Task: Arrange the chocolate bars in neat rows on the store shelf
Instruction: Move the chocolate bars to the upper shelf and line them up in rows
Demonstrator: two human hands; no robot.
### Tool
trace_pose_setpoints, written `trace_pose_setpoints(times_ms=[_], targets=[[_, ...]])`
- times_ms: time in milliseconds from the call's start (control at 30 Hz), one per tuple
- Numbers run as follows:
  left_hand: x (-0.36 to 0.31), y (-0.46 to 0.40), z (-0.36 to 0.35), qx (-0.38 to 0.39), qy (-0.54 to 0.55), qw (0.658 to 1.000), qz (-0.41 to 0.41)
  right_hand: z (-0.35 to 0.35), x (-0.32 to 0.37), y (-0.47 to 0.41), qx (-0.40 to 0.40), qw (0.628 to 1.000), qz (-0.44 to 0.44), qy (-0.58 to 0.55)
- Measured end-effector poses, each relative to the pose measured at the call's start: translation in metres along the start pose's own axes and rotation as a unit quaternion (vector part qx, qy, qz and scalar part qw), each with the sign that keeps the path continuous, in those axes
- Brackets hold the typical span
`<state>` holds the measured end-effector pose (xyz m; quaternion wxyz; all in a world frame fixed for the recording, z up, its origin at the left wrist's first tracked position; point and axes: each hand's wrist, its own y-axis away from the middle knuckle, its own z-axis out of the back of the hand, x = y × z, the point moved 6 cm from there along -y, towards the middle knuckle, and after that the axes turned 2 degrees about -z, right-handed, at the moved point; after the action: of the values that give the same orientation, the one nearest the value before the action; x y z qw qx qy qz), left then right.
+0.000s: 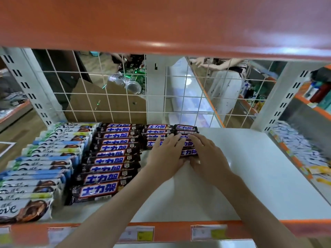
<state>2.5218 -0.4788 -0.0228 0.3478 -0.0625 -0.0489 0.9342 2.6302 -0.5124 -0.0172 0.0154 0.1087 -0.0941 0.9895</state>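
Resting flat on chocolate bars (188,152), left hand (165,156), right hand (207,156), fingers straight, white shelf (259,176)

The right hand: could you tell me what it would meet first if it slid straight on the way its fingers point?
Probably the dark chocolate bars stacked behind the right hand, then the wire grid; depth is unclear.

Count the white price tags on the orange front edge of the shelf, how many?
4: far-left tag, left tag, middle tag, right tag. More may be hidden behind the arms.
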Motion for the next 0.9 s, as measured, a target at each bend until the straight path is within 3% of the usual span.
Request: trace_pose_setpoints(times_ms=[200, 533, 900], targets=[[0.001, -0.005, -0.006, 0.043, -0.033, 0.998, -0.009, -0.006, -0.006, -0.001, 0.009, 0.999, 0.019, -0.034], [0.0, -0.006, -0.009, 0.06, -0.039, 0.997, -0.019, -0.014, -0.009, 0.002, 0.052, 0.999, 0.006, 0.007], [0.004, -0.023, -0.003, 0.008, 0.016, 1.0, 0.007, 0.005, -0.015, -0.021, 0.0, 1.0, -0.01, -0.029]])
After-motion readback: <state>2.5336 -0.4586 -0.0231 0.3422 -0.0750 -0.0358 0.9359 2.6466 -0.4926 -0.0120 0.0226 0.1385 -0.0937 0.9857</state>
